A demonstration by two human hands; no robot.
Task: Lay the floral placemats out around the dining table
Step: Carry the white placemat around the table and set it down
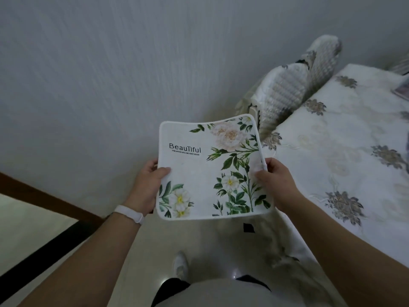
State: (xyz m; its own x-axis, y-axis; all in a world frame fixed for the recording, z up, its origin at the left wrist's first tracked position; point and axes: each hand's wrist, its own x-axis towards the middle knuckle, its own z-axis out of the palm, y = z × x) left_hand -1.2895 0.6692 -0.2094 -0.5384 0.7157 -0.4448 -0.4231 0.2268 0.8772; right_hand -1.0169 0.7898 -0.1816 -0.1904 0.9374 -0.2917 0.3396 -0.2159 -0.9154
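Reading "Beautiful", placemat [210, 169] held by both hands.

The floral placemat [210, 169], white, near-square and round-cornered, hangs face up and slightly bowed, pinched by the left hand [148, 185] at 9 o'clock and the right hand [276, 180] at 3. It shows a pale rose at 1 o'clock, white blossoms at 5 and 7, and "BeauTiful" at 10.

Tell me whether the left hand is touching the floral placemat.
Touching. The head view shows the left hand gripping the floral placemat at its left edge, thumb on top.
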